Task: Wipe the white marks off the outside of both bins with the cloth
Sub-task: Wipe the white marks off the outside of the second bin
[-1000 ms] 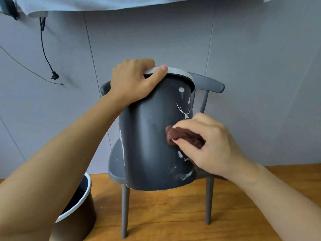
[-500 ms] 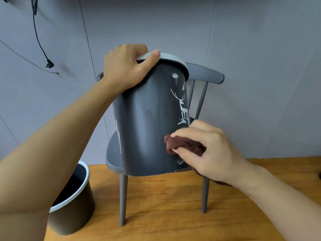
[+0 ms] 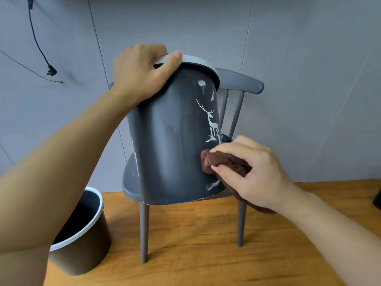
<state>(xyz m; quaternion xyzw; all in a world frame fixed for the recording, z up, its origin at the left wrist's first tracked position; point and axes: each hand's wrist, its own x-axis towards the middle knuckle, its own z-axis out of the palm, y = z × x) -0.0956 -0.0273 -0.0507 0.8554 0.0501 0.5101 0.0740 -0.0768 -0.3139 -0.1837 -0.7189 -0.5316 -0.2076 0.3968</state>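
A dark grey bin point(image 3: 171, 141) with a pale rim stands tilted on a small grey chair point(image 3: 241, 83). It bears a white deer print and white marks near the rim and the base. My left hand point(image 3: 142, 75) grips its rim at the top, thumb over the edge. My right hand point(image 3: 253, 172) holds a bunched brown cloth point(image 3: 218, 162) and presses it against the bin's lower right side. A second dark bin point(image 3: 82, 244) with a white rim stands open on the wooden floor at the lower left, partly hidden by my left forearm.
The chair's legs stand on a wooden floor point(image 3: 206, 244) in front of a grey panelled wall. A black cable with a plug point(image 3: 51, 72) hangs on the wall at the upper left. A dark object point(image 3: 377, 199) shows at the right edge.
The cloth in my right hand has slid a little lower on the bin's right side. The bin has turned slightly, showing more of the deer print. My left hand keeps its grip.
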